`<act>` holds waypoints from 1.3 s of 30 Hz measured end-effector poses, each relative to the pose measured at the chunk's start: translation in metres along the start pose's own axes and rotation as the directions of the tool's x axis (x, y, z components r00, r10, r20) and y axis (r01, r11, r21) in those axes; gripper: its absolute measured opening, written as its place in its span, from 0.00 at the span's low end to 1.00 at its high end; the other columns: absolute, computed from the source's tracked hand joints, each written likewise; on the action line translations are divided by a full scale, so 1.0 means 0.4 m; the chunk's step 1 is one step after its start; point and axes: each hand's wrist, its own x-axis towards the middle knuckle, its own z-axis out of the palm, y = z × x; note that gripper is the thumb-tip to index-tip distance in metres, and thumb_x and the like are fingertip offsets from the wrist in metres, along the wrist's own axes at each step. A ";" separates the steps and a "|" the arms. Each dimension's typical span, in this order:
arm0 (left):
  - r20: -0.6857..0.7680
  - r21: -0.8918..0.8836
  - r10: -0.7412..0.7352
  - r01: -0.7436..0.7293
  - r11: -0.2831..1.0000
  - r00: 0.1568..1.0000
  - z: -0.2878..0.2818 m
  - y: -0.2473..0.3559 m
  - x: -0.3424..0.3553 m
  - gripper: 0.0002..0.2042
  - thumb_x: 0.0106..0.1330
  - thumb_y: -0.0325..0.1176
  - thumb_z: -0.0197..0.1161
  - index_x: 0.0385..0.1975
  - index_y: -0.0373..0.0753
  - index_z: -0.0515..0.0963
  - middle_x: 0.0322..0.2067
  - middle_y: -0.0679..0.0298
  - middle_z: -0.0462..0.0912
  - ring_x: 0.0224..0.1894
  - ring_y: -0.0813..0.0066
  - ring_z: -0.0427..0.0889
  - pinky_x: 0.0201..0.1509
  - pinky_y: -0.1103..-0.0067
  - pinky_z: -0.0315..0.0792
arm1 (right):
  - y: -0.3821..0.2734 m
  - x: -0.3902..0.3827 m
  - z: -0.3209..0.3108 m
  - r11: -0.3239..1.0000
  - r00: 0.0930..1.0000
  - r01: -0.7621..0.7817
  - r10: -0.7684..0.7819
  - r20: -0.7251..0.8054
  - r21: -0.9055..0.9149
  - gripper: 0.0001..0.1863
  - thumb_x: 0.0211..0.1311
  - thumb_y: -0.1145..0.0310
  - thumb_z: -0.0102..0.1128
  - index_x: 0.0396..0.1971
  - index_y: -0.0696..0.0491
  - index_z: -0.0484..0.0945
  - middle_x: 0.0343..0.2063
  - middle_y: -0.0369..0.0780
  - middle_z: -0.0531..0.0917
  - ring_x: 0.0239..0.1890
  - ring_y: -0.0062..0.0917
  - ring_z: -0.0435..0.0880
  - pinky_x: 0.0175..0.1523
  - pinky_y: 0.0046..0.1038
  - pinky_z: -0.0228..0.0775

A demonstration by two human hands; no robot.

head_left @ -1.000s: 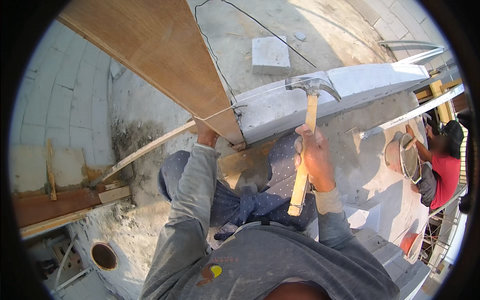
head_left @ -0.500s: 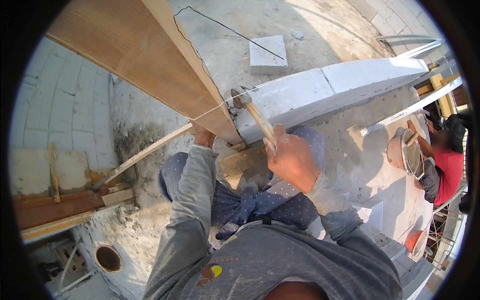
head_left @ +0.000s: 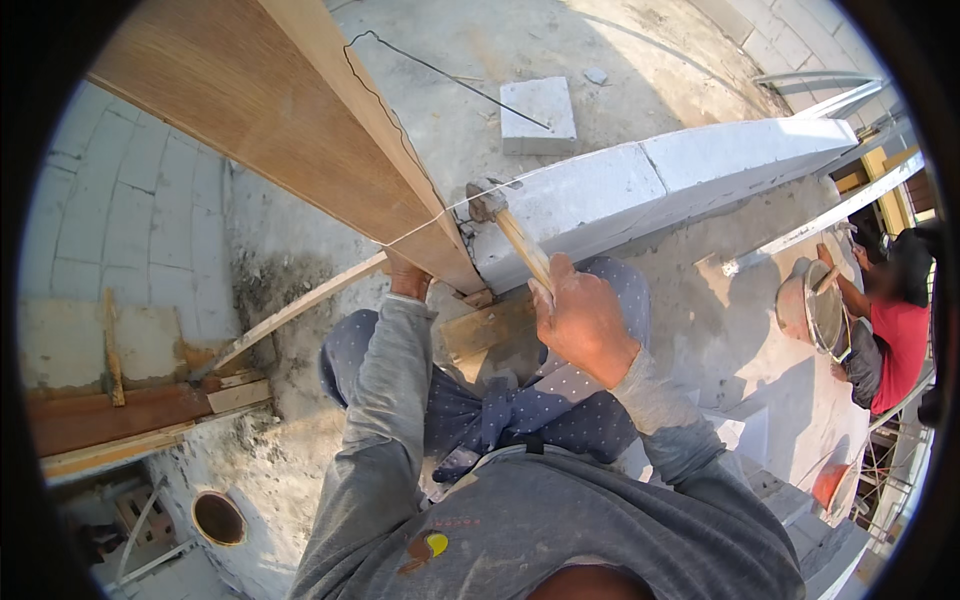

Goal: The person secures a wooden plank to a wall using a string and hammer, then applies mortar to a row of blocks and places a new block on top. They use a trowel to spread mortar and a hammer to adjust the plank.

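My right hand is closed round the wooden handle of a hammer. The hammer's head rests on or just over the near end of a row of white blocks, close beside an upright wooden frame. At the frame's lower part is my left hand, its fingers hidden behind the wood. A white string crosses the frame and runs along the blocks. Down one edge of the frame hangs a thin dark wire, bent out over the floor.
A loose white block lies beyond the row. A wooden strip slants from the frame to the left. At right a person in red crouches by a bucket. A round hole opens at lower left.
The hammer's head has shifted slightly toward me at the block's end. The wire's free end has swung a little to the left. My left hand stays at the frame.
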 end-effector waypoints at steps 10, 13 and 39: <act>0.037 0.374 0.301 -0.292 0.880 0.953 0.086 0.043 -0.065 0.26 0.77 0.52 0.50 0.62 0.36 0.69 0.54 0.57 0.78 0.56 0.66 0.79 0.58 0.69 0.77 | 0.067 -0.074 -0.101 0.983 0.983 -0.095 0.118 -0.144 0.157 0.12 0.64 0.69 0.63 0.31 0.62 0.72 0.15 0.52 0.78 0.20 0.49 0.82 0.26 0.43 0.71; 0.187 0.721 0.458 -0.438 0.537 0.869 0.147 0.089 -0.169 0.26 0.77 0.51 0.50 0.61 0.32 0.69 0.54 0.56 0.77 0.57 0.69 0.77 0.60 0.71 0.73 | 0.123 -0.136 -0.150 0.973 0.947 -0.180 0.211 -0.243 0.146 0.10 0.64 0.69 0.63 0.33 0.61 0.75 0.17 0.50 0.78 0.20 0.48 0.82 0.27 0.41 0.71; 0.358 0.915 0.478 -0.404 -0.009 0.802 0.364 0.103 -0.359 0.27 0.48 0.37 0.84 0.44 0.30 0.79 0.44 0.50 0.84 0.45 0.59 0.83 0.50 0.70 0.76 | 0.784 -0.546 0.337 0.507 0.549 -0.814 0.830 -0.093 -0.284 0.18 0.56 0.64 0.65 0.46 0.54 0.81 0.40 0.51 0.84 0.43 0.49 0.86 0.49 0.45 0.78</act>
